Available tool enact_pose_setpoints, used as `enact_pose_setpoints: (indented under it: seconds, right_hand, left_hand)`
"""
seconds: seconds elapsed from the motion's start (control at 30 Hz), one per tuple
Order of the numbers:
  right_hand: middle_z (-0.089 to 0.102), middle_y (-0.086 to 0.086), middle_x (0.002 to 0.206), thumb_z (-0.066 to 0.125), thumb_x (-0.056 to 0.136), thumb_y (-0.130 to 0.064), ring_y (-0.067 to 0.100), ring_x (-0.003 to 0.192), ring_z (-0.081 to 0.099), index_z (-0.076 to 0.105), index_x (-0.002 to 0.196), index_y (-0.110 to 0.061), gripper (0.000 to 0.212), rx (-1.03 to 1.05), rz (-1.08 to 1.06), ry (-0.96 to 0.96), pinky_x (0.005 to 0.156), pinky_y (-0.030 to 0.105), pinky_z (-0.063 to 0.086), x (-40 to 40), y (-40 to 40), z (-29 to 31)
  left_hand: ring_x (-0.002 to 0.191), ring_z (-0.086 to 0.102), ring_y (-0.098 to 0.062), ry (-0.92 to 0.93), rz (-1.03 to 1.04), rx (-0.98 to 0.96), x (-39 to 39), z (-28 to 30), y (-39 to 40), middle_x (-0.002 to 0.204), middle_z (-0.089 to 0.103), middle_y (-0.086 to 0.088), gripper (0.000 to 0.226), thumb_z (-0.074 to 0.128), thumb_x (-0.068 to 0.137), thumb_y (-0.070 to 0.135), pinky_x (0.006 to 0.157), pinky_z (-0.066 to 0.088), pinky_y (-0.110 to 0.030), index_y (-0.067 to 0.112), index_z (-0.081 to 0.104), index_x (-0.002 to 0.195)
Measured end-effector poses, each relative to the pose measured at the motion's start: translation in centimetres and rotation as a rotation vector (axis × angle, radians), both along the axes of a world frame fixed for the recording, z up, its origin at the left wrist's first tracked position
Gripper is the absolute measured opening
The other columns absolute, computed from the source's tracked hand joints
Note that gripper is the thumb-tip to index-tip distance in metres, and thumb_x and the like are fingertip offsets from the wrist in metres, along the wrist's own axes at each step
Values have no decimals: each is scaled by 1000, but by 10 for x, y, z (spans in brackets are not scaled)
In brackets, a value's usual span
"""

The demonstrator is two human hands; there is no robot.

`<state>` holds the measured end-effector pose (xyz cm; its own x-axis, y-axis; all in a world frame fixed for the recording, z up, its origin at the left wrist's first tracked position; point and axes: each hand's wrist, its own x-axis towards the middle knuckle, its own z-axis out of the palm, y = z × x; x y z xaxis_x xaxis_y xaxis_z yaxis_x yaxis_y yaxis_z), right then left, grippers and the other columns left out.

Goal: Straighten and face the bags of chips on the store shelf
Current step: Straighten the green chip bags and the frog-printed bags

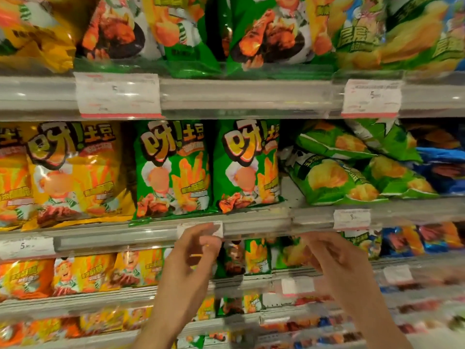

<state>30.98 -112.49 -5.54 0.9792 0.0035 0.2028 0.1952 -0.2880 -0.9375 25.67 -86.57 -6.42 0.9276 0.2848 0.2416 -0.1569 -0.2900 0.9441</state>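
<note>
Both hands sit closest to the lens, raised in front of the shelving and holding nothing. Left hand (193, 253) is at about 6 o'clock in the frame, fingers loosely curled with the tips near each other, right below the middle shelf's rail (251, 227) and overlapping a small price tag (200, 229); whether it actually touches that tag is hard to say. Right hand (334, 258) is over at roughly 5 o'clock, fingers relaxed and spread a bit, blurry, hovering in front of the lower shelf's bags.

Chips the person is dealing with are on the middle shelf, pretty much dead center. Two green bags (173, 170) and (247, 165) stand upright side by side, fronts facing out, touching each other. At 9 o'clock from them are yellow bags (75, 172) of the same brand, also upright but leaning slightly. At 3 o'clock it gets messy: light green chip bags (334, 180) lying flat and tilted, piled on each other, with blue bags (442, 167) stacked at the far right edge.

Up at 12 o'clock the top shelf (246, 96) carries more green, yellow and blue bags, with white price labels (118, 94) clipped to its front. Down at 7 o'clock, smaller orange and yellow bags (83, 273) stand in rows on the lower shelves, mostly blurred.
</note>
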Motion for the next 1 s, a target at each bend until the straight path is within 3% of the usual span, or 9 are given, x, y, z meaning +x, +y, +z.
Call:
enact_pose_setpoints:
  seconds: [0.17,0.33,0.53,0.67,0.77,0.9,1.0]
  right_hand:
    - [75,-4,75,62,95,-27,11,69,68,74,87,-25,14,27,19,-37,64,21,55,22,-52,15]
    - [75,-7,76,61,96,-22,6,69,67,74,88,-27,16,-4,68,-80,63,16,51,48,-114,35]
    - [72,-14,77,59,96,-35,4,73,65,72,87,-30,17,-53,92,-139,59,12,46,73,-157,59]
    - [70,-20,83,60,95,-35,2,80,66,68,92,-35,9,-137,67,-274,66,14,49,90,-167,79]
    - [68,-15,91,62,95,-31,4,87,63,68,95,-31,6,-243,-36,-431,72,18,49,110,-167,91]
    - [55,12,122,66,90,-28,30,115,50,65,121,-11,35,-510,-242,-558,96,29,36,152,-171,103]
    - [41,25,144,72,87,-27,43,133,37,46,141,-2,65,-639,-234,-464,114,48,31,180,-172,106]
  left_hand:
    - [96,69,-3,-65,30,-54,17,20,-62,100,74,14,18,65,90,54,86,51,-30,52,65,108]
    - [97,69,-4,-113,58,-45,39,44,-133,101,73,16,23,63,91,45,87,51,-34,45,65,113]
    - [98,67,-5,-141,105,2,63,67,-184,103,71,15,19,63,92,49,82,51,-27,52,62,111]
    - [94,61,1,-183,228,136,91,83,-194,106,65,19,30,64,93,42,71,49,-14,39,58,122]
    - [94,59,-2,-192,289,271,119,97,-190,120,58,7,43,66,93,40,78,51,-24,31,53,132]
    - [125,47,-26,-133,304,381,159,112,-182,140,48,-7,62,65,91,44,95,40,-35,28,39,144]
    - [132,45,-35,-47,265,397,185,119,-181,147,43,-10,69,64,92,47,102,39,-39,26,33,150]
